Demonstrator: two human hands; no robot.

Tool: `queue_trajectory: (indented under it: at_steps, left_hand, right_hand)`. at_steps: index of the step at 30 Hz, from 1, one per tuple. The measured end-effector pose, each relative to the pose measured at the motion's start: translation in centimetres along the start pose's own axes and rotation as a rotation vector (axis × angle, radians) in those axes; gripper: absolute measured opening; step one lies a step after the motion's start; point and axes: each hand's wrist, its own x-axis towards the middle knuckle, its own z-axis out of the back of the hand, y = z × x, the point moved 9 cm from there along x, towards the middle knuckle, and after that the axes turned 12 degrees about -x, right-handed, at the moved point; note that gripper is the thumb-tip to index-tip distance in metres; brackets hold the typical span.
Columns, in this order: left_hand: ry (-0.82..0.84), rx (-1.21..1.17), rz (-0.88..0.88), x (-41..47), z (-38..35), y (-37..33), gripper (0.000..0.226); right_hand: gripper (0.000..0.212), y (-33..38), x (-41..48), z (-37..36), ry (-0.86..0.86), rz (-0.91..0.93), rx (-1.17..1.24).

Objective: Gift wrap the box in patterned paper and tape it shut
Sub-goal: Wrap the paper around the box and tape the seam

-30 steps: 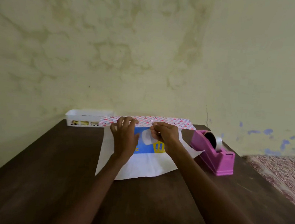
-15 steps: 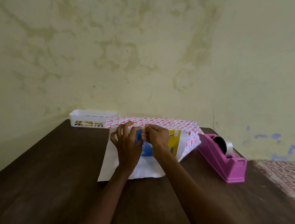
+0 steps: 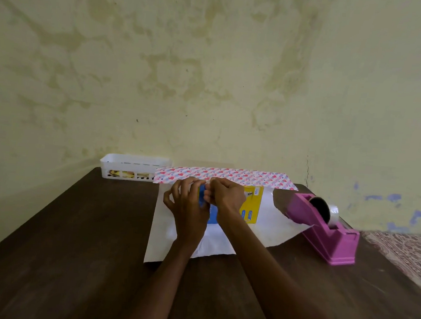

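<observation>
Paper (image 3: 269, 229) flap dropped flat (box (image 3: 252, 205) upright behind right hand (image 3: 226, 197)).

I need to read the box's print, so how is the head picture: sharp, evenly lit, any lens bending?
Head view: dim, even light, no strong glare or hard shadows; the box print is mostly too small and soft to read, and the left hand and right hand cover its left half; wide-angle bending splays the table edges outward.
</observation>
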Motion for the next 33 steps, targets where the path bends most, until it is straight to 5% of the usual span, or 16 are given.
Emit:
queue_trajectory:
  at_steps: [6,9,13,25,33]
  left_hand:
    - [0.035,-0.01,0.024,-0.1,0.0,0.0,0.036]
    - [0.046,0.01,0.028,-0.2,-0.1,0.2,0.037]
    - [0.053,-0.013,0.043,-0.1,-0.1,0.3,0.035]
    - [0.08,0.03,0.036,-0.1,-0.3,0.2,0.059]
    - [0.084,0.058,0.007,-0.2,-0.4,0.2,0.054]
  right_hand:
    - [0.031,0.2,-0.7,0.2,-0.08,0.14,-0.077]
    - [0.016,0.0,-0.9,0.3,-0.129,0.129,-0.046]
    - [0.038,-0.8,-0.8,0.2,-0.139,0.05,0.069]
    - [0.046,-0.2,0.2,0.5,-0.239,0.039,-0.223]
    - [0.021,0.2,0.8,0.7,-0.274,0.086,-0.374]
